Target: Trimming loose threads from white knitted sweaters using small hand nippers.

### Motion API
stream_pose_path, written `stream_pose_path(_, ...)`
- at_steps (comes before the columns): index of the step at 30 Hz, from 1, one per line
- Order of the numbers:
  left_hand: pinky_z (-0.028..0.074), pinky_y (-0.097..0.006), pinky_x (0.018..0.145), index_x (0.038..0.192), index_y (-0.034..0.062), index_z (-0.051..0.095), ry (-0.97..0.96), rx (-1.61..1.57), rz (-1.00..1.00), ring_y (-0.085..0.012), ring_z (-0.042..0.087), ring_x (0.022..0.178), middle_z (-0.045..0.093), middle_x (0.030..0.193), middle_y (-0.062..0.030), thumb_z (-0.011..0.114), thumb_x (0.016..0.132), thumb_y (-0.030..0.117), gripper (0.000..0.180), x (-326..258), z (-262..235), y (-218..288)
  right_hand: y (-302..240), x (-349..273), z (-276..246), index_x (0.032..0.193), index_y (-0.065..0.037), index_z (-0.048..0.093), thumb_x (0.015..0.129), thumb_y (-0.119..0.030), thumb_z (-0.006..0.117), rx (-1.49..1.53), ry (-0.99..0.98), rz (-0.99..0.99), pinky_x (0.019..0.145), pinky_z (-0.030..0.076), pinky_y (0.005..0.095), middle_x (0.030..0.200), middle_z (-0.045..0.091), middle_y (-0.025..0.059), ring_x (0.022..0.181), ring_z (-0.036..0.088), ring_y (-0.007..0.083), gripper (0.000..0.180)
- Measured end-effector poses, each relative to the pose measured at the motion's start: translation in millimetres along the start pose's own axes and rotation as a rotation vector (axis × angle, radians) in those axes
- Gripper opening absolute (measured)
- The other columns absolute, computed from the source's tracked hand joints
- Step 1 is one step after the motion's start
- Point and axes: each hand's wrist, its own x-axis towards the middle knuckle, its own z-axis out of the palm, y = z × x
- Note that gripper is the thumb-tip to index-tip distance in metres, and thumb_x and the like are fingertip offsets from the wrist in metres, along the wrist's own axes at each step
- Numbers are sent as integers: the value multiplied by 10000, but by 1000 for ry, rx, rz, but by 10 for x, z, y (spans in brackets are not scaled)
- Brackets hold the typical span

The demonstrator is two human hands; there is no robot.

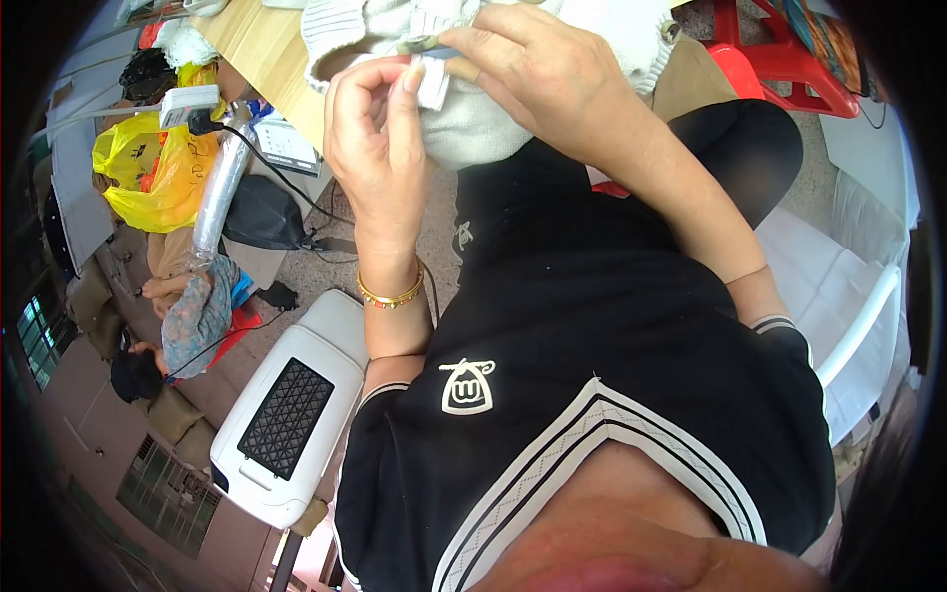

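Note:
A cream knitted garment (483, 123) with ribbed edges lies over my lap and the table edge. My left hand (380, 123) is closed, with thumb and forefinger pinching a small white tag-like piece (432, 84) in front of the knit. From the right, my right hand (552, 74) reaches across with its fingers pinched together close to my left fingertips. A small grey-green piece (419, 44) shows at its fingertips; its kind cannot be made out. A dark round button (673, 32) sits near the garment's right edge.
A light wooden table (261, 54) stands ahead to the left. Beside it are a yellow plastic bag (163, 178), a clear-wrapped roll (219, 192), a black pouch (261, 212) and cables. A white appliance (296, 409) is by my left elbow. A red stool (809, 84) stands right; another person (197, 316) sits left.

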Motion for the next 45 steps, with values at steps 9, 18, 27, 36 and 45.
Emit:
stream_pose_path(9,510,-323,970,1287,-40,596,-25,435,144,-205,618,1124,604,1271,-122,603,952,-62,335,139,-871,209,505,-213,-503,1240,-141,644,833,-258,741,-70,-10,142,635,531,357,899,608,60,824,652,240,435)
stream_pose_path(18,493,-356,906,1249,62,691,102,841,155,-259,640,998,659,1079,-120,583,894,-91,401,98,-1522,-82,1051,-222,-767,1286,-51,669,842,-164,790,198,-24,507,586,437,259,784,559,35,654,528,141,474)
stream_pose_path(27,480,-261,732,1127,60,751,336,752,197,-141,598,863,645,1018,-64,632,902,-55,279,167,-1718,-360,1353,-536,-784,1092,-17,700,850,-147,787,144,-266,453,641,466,238,826,630,2,729,563,81,288)
stream_pose_path(36,519,-307,862,1007,43,736,480,657,305,-190,638,956,679,1023,-76,653,859,-79,209,254,-1746,-596,1142,-615,-1123,1061,-188,686,684,-52,793,-422,204,-24,628,527,321,889,648,20,759,666,212,415)
stream_pose_path(45,549,-291,773,979,53,754,394,608,126,-195,634,951,634,1018,-82,654,810,-66,230,-120,-1534,-1158,1378,-1129,-375,1048,-123,674,703,3,753,-142,262,263,635,521,293,850,612,40,707,640,175,376)
